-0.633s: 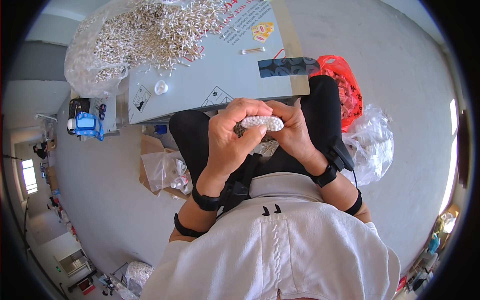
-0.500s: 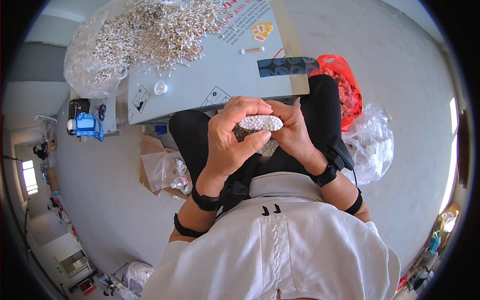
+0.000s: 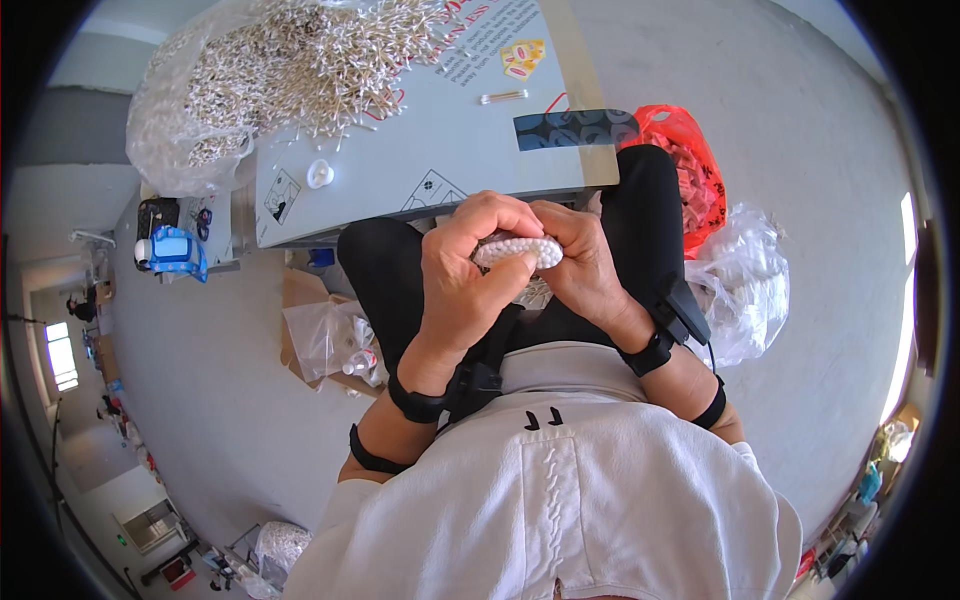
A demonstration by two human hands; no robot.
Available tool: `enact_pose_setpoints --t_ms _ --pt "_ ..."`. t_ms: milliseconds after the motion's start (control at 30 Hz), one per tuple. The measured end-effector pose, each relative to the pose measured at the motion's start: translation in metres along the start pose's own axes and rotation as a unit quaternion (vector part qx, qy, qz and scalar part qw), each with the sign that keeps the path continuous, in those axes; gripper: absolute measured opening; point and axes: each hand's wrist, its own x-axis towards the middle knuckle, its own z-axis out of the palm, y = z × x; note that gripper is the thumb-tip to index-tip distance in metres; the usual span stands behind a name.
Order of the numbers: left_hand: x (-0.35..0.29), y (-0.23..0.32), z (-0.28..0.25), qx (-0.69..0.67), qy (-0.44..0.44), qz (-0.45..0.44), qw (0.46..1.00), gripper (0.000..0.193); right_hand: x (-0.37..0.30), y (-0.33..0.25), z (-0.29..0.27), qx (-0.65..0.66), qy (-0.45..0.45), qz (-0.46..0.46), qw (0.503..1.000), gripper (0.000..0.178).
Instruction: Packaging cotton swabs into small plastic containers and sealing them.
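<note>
Between my hands, above my lap, is a tight bundle of cotton swabs (image 3: 517,253), its white tips facing up in a flattened oval. My left hand (image 3: 468,262) closes round its left side, thumb along the near edge and fingers curled over the far edge. My right hand (image 3: 580,256) grips the right end with bent fingers. The sticks below the tips are mostly hidden by my hands. A big heap of loose cotton swabs (image 3: 320,70) spills out of a clear plastic bag (image 3: 165,140) on the far left of the table.
The grey table (image 3: 370,172) holds a small white round tub (image 3: 320,174), a few swabs (image 3: 503,97) and yellow labels (image 3: 522,60). A red bag (image 3: 708,165) with pink packets and a clear plastic bag (image 3: 745,290) lie at right. A cardboard box (image 3: 300,340) stands left of my legs.
My left thumb has moved onto the bundle's near edge, and the bundle has tilted, showing less of its tips. My right fingers have drawn in closer around its right end.
</note>
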Motion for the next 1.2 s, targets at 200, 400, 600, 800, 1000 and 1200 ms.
enact_pose_setpoints --t_ms 200,400,600,800,1000,1200 --pt "0.001 0.006 0.003 -0.005 0.002 0.000 1.000 0.011 0.001 0.000 -0.001 -0.029 0.008 -0.037 0.999 0.018" --pt "0.002 0.003 -0.001 -0.014 -0.025 0.018 0.999 0.011 0.001 -0.002 -0.002 -0.002 0.011 -0.034 0.999 0.023" --pt "0.003 0.000 -0.014 -0.154 -0.050 -0.031 0.986 0.020 0.000 -0.009 -0.007 0.057 -0.001 0.043 0.997 0.024" --pt "0.004 -0.007 -0.013 -0.125 -0.056 -0.031 0.990 0.017 -0.002 0.004 -0.009 0.018 -0.024 0.041 0.999 0.021" --pt "0.004 -0.007 -0.011 -0.134 -0.051 -0.016 0.990 0.018 -0.002 0.003 -0.010 0.146 -0.031 0.094 0.984 0.023" --pt "0.002 -0.007 -0.012 -0.029 -0.034 0.039 0.998 0.031 0.000 0.000 -0.012 0.207 -0.045 0.123 0.970 0.026"
